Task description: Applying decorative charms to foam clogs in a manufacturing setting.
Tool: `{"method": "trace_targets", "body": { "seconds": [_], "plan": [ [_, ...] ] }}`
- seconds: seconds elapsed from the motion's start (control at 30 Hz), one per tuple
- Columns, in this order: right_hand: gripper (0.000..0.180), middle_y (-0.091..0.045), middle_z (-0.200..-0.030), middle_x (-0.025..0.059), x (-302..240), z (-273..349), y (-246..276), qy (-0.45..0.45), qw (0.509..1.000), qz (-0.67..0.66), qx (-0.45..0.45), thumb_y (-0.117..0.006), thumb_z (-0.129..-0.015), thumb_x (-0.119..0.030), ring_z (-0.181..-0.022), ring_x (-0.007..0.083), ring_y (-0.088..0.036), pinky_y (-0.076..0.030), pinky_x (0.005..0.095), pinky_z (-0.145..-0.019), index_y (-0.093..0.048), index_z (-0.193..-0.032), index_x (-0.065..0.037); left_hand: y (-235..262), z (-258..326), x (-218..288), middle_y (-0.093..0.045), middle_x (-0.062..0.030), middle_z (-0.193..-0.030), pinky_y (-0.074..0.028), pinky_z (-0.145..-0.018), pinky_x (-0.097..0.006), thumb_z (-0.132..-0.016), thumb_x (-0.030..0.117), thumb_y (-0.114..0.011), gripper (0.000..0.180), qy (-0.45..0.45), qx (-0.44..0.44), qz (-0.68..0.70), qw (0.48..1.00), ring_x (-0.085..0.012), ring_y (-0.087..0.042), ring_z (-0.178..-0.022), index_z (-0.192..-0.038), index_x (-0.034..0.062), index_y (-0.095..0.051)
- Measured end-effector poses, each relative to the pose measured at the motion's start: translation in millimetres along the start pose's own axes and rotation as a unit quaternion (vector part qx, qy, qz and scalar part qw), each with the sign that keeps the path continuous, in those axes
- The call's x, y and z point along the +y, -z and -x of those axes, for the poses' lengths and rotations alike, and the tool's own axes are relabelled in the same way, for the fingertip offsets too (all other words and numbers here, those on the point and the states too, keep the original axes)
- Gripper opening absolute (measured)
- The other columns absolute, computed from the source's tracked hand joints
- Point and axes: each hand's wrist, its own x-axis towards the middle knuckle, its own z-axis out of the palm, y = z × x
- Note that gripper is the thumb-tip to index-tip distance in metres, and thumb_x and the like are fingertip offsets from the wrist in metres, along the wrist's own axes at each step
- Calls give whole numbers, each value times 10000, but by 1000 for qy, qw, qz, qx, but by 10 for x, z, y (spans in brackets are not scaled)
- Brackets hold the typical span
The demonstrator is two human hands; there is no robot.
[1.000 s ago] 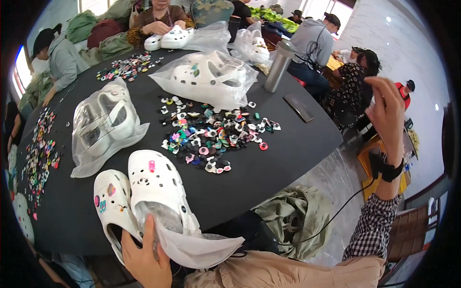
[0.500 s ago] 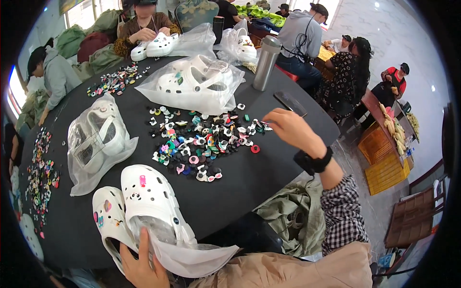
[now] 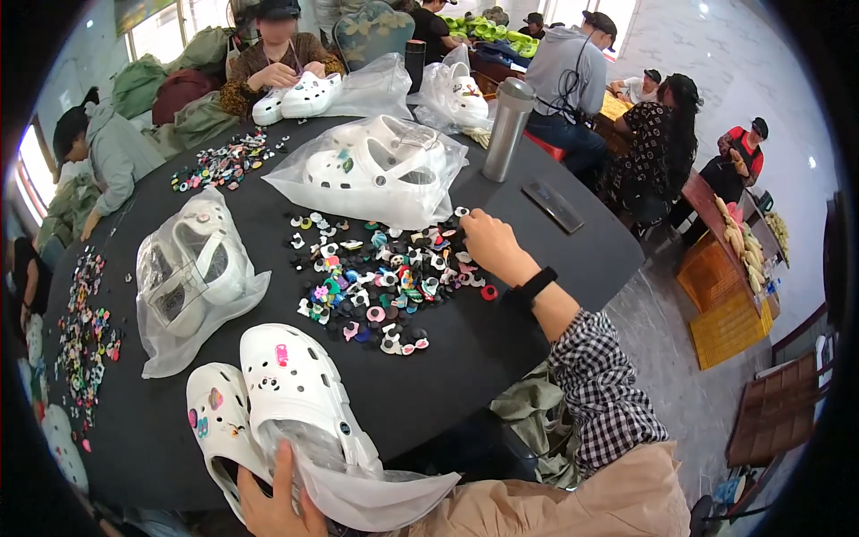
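The white clog (image 3: 295, 394) at the near table edge is gripped at the heel by the left hand (image 3: 273, 497). The right hand (image 3: 488, 242), fingers curled, rests on the charms (image 3: 380, 277); whether one is pinched cannot be told. A single charm should be picked cleanly.

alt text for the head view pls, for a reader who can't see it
A person's right hand reaches into a pile of small colourful charms on a round black table, while the left hand holds a pair of white clogs at its near edge. Bagged white clogs lie around; other people work nearby.
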Motion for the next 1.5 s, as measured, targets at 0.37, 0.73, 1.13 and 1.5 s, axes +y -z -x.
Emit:
{"method": "trace_targets", "body": {
  "seconds": [0.37,0.73,1.13,1.5],
  "plan": [
    [346,-621,-1034,264,-316,-32,83,13,965,-251,-76,-652,-939,-270,-965,430,-652,-524,482,-847,-626,-1077,47,6,-39,8,-579,-279,-1170,-444,-917,-507,-921,215,-575,463,-18,13,28,999,-457,-563,-1059,-1378,229,-645],
    [607,-525,-1361,148,-975,-243,201,205,889,-400,-88,-673,-869,20,-1174,295,-581,-497,362,-972,-499,-1437,-105,34,-36,23,-576,-288,-1175,-448,-901,-501,-930,200,-565,448,-9,3,30,999,-462,-560,-1052,-1370,206,-652],
    [254,-647,-1201,114,-732,-174,455,157,896,-412,-56,-697,-861,-21,-1071,295,-634,-511,371,-922,-684,-1114,-19,51,-60,63,-579,-292,-1201,-450,-894,-508,-908,174,-562,444,20,-10,27,999,-468,-569,-1053,-1336,199,-680],
    [141,-675,-937,69,-697,-98,413,274,870,-385,-142,-731,-839,-73,-946,274,-637,-502,396,-876,-697,-970,-34,50,-67,85,-585,-290,-1248,-455,-926,-497,-916,195,-549,438,31,-15,29,999,-461,-583,-1093,-1332,180,-683]
  ]
}}
